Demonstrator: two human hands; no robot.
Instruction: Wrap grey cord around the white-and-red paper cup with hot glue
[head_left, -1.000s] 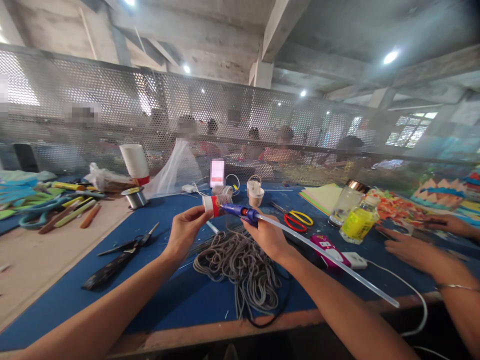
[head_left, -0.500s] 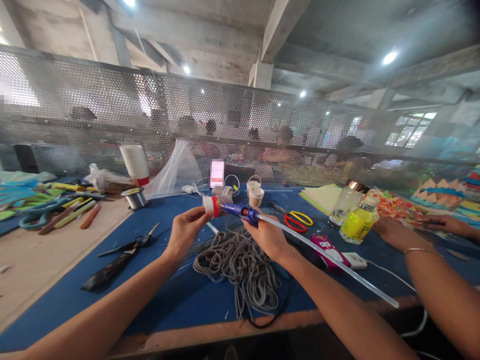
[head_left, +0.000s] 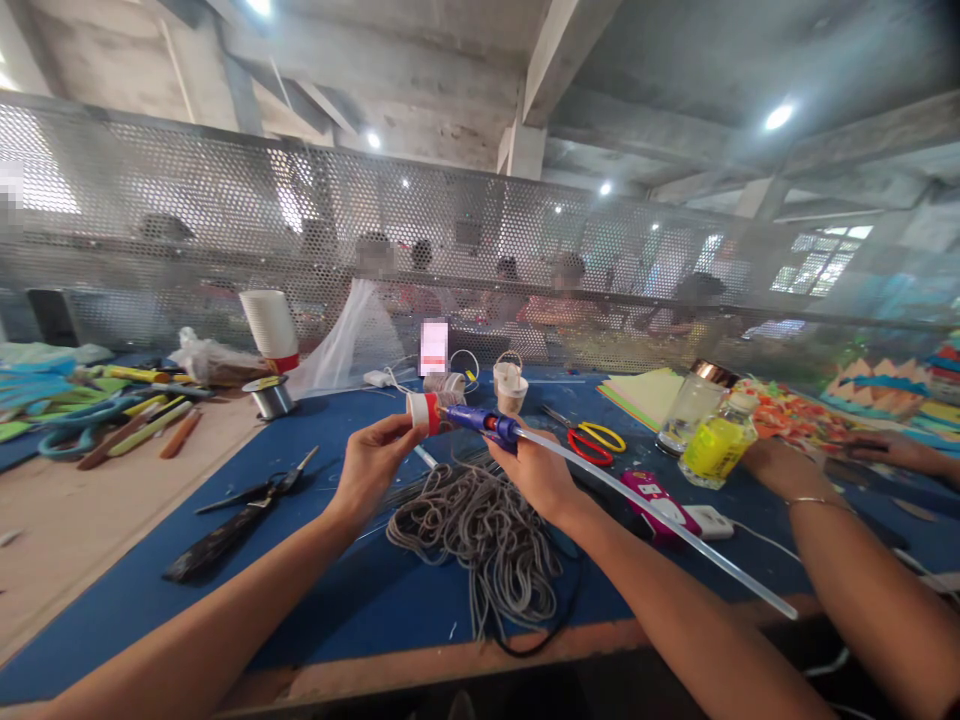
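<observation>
Between the fingers of my left hand [head_left: 379,460] is a small white paper cup [head_left: 421,413] with a red band, tipped on its side. My right hand [head_left: 536,470] is wrapped round a blue hot glue gun [head_left: 480,420], its nozzle at the cup's red part. A long clear glue stick [head_left: 660,520] sticks out of the gun's back toward the lower right. Below both hands lies a tangled heap of grey cord [head_left: 480,540]. Just beyond the hands stand small cups [head_left: 512,390], one with a looped handle.
Black-handled scissors [head_left: 247,520] lie at left, red-and-yellow scissors [head_left: 592,440] at right. A wire spool [head_left: 270,397] and stacked paper cups [head_left: 268,328] stand behind. A purple power socket [head_left: 660,505], a yellow bottle [head_left: 718,440] and a co-worker's arm [head_left: 825,520] are at right.
My hands, the cup and the glue gun have barely moved. At right, the co-worker's near arm has shifted a little to the left.
</observation>
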